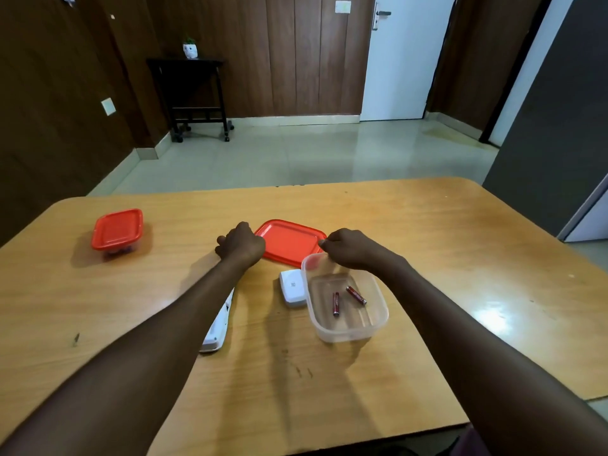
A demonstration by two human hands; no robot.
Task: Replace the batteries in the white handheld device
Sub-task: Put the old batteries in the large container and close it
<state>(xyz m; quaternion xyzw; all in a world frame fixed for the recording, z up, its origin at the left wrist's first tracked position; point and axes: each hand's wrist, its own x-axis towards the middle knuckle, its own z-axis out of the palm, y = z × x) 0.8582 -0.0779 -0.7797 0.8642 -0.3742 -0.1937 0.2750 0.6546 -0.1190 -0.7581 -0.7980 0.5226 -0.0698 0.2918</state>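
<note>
The white handheld device (217, 327) lies on the wooden table (444, 258), partly hidden under my left forearm. Its white battery cover (292, 287) rests beside a clear plastic container (348, 327) that holds two red batteries (335, 303) (356, 295). A loose red lid (289, 241) lies flat behind them. My left hand (241, 243) sits at the lid's left edge with curled fingers. My right hand (352, 250) hovers over the container's far rim at the lid's right corner, fingers pinched. Whether either hand grips the lid is unclear.
A second clear container with a red lid on it (117, 232) stands at the table's far left. Beyond the table are a tiled floor, a dark side table (194, 93) with a small plant pot, and a white door.
</note>
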